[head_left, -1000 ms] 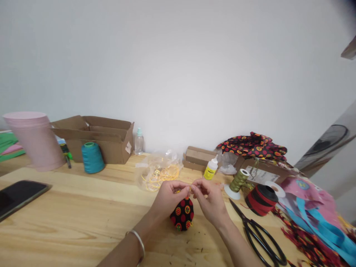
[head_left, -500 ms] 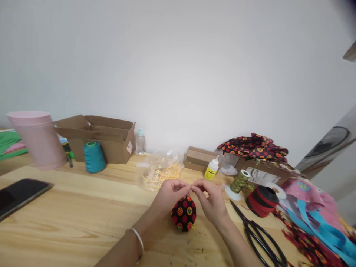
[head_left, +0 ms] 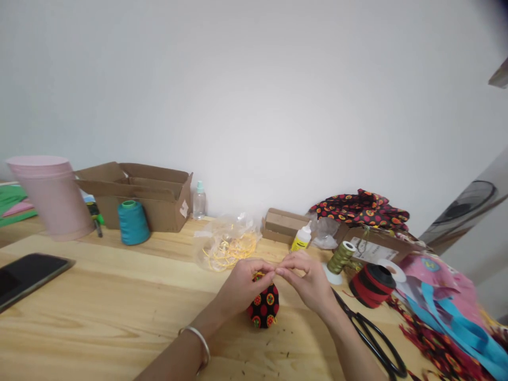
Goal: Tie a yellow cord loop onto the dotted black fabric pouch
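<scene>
A small round ball [head_left: 264,308] covered in black cloth with red and orange dots rests on the wooden table [head_left: 119,307]. My left hand [head_left: 244,286] sits over its top left with thumb and fingers pinched on a thin yellow cord at the ball's top. My right hand [head_left: 307,280] is just to the right, fingers pinched on the same cord, fingertips almost touching those of the left. A silver bangle [head_left: 198,341] is on my left wrist.
Black scissors [head_left: 369,333] lie right of my right arm. Beyond are a gold thread spool [head_left: 340,257], red ribbon roll [head_left: 371,283], glue bottle [head_left: 301,237], bag of yellow cord [head_left: 228,246], teal spool [head_left: 133,222], cardboard box [head_left: 138,196], pink bucket [head_left: 53,196], phone [head_left: 27,275], blue ribbon [head_left: 456,323].
Both hands stayed pinched above the ball. The right hand shifted slightly right and up, and the ball now sits more under the left hand.
</scene>
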`<state>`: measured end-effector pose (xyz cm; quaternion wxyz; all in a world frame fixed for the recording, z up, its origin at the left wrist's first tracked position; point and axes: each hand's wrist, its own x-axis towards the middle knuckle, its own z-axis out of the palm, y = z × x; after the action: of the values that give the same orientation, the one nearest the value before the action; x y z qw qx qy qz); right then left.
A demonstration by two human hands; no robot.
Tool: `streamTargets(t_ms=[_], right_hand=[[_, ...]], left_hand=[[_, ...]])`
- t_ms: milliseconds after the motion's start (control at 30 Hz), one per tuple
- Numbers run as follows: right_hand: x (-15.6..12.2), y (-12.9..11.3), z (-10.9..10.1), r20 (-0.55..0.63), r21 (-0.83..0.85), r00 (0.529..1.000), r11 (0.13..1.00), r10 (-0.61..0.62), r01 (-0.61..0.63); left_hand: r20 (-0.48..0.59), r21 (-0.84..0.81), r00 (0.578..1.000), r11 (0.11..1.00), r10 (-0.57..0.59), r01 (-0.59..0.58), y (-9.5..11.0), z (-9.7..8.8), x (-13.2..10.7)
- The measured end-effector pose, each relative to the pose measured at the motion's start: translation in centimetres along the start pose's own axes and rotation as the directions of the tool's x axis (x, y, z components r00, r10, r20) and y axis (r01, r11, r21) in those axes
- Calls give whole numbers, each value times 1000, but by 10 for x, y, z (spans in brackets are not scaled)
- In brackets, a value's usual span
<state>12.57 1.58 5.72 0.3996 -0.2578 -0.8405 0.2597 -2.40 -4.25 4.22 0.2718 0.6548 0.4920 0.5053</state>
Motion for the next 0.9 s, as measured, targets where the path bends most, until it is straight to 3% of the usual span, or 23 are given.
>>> streamTargets(t_ms=[100,200,300,367,467,600,733,900], right_hand=[[0,3,2,55,304,962,914,266,-270],[-3,6,7,176,571,864,666,471,-480],[-7,6,14,296,718,786,416,543,-558],[-7,4,20,316,749,778,360,543,-556],[-6,-1,29,229,778,820,407,525,-478],[-5,-6,39,-52,679,854,645,518,-351],[-8,-6,46,-210,519,877,810,432,-274],[-11,-5,52,-309,406,876,884,370,-231]], left_hand=[[-1,-21,1000,1000,-5,5,-1,2,-2],[-23,-118,998,992,-55,52,-3,6,-3],[-34,-280,991,953,-127,112,-3,10,-3],[-30,-382,983,911,-182,157,-3,11,-3],[-56,-493,966,849,-251,192,-4,12,-2],[-133,-547,941,815,-310,191,-4,14,-1],[-226,-514,917,840,-327,173,-3,19,-1],[-324,-354,910,925,-259,137,-3,22,-2]])
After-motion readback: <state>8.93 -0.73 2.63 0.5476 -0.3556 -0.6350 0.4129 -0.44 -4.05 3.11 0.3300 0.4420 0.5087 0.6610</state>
